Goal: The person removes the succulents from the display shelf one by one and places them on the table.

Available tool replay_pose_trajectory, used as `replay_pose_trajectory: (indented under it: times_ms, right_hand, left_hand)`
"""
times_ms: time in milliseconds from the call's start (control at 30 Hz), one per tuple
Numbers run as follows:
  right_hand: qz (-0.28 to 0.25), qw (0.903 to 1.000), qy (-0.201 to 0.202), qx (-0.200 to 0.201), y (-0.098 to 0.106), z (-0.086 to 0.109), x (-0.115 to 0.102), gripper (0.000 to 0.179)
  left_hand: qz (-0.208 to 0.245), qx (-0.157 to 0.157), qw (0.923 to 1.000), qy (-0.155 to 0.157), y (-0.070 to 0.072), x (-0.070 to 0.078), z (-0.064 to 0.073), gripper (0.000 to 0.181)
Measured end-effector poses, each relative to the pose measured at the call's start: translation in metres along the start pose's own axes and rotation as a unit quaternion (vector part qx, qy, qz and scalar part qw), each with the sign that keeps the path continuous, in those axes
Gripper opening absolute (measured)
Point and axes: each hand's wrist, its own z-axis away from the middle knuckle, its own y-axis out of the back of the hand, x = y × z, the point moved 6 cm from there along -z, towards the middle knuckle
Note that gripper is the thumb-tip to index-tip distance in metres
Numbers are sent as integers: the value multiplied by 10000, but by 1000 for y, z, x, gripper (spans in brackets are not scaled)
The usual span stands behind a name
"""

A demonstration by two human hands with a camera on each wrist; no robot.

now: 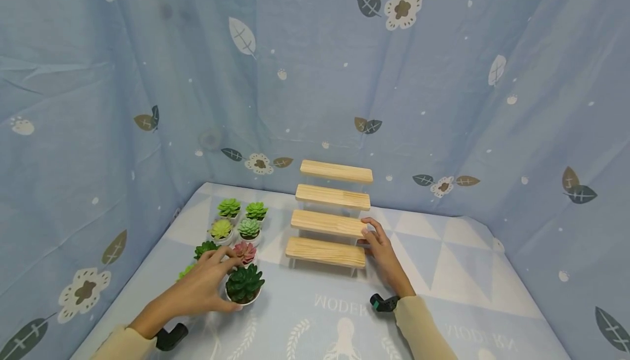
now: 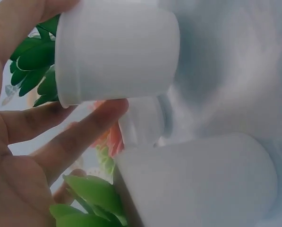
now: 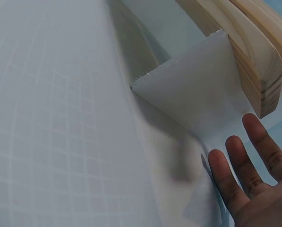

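Note:
A dark green succulent (image 1: pixel 244 282) in a white pot (image 2: pixel 119 52) is at the front of the plant group. My left hand (image 1: pixel 203 285) grips this pot near its rim, thumb on one side and fingers on the other. A stepped wooden stand (image 1: pixel 325 251) with pale side panels (image 3: pixel 192 85) is in the middle. At its right end is my right hand (image 1: pixel 383 250), fingertips right at the edge of the lower steps. The right wrist view shows its fingers extended beside the side panel, holding nothing.
Beyond the left hand are several potted succulents, including a pink one (image 1: pixel 244 251), a pale green one (image 1: pixel 249 227) and a yellow-green one (image 1: pixel 221 228). Patterned cloth (image 1: pixel 433 261) covers the table. A blue curtain (image 1: pixel 315 75) hangs behind the stand and along both sides.

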Motion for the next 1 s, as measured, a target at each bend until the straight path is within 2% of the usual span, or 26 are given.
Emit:
replay_pose_trajectory:
  times_ms: [267,500,1000]
  right_hand:
    - [-7,10000,31,-80,0,-1,-1,51]
    - [21,10000,43,-74,0,-2,-2,54]
    - [-33,10000,-4,-11,-1,1,-2,48]
  left_hand:
    - [-139,-279,9994,147,-2,-2,-2,85]
    - [-390,-451,9981,-123,2,0,-6,87]
    - [-350,-548,9977,178,6,-12,-6,81]
